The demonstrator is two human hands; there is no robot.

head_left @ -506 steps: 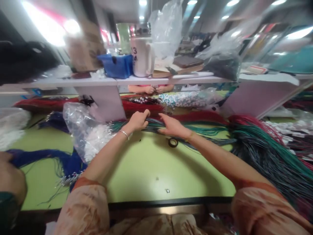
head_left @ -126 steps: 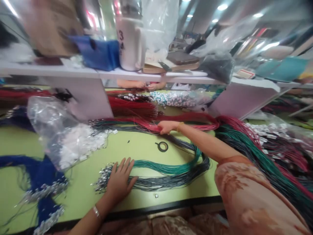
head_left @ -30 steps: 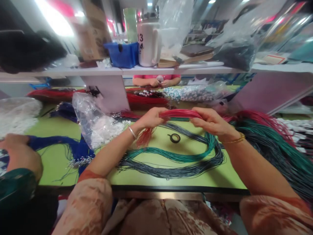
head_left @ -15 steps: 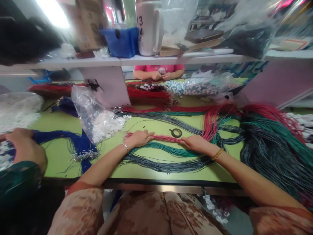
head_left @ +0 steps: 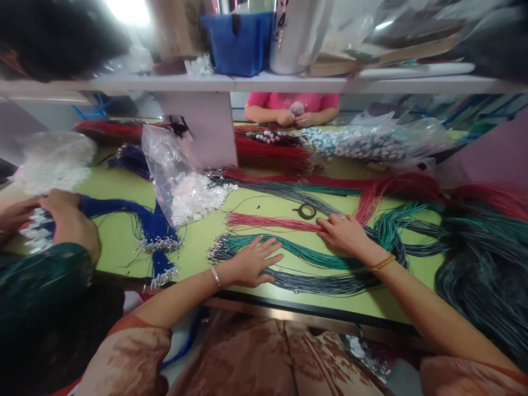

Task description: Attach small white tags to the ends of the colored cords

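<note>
Bundles of thin wires lie lengthwise on the table before me. My left hand [head_left: 253, 264] is spread flat over the green wires [head_left: 305, 254] and the dark grey wires [head_left: 325, 283], near their metal-tipped left ends. Over the right part of the red wires [head_left: 272, 221], my right hand [head_left: 344, 234] has its fingers curved around the bundle; the grip underneath is partly hidden. Just behind the red wires sits a roll of black tape [head_left: 306, 212].
A co-worker's hand [head_left: 68, 214] at the left is by blue wires [head_left: 144, 217] and white connectors. A plastic bag [head_left: 165, 159] spills white connectors [head_left: 196, 195]. Thick wire coils [head_left: 482, 269] lie right. Across, a person in pink sits behind red wires [head_left: 272, 157]. A shelf [head_left: 247, 83] spans above.
My left hand has let go of the red wires, moved toward me and spread over the green and grey wires. My right hand stays at the red wires. The view has shifted.
</note>
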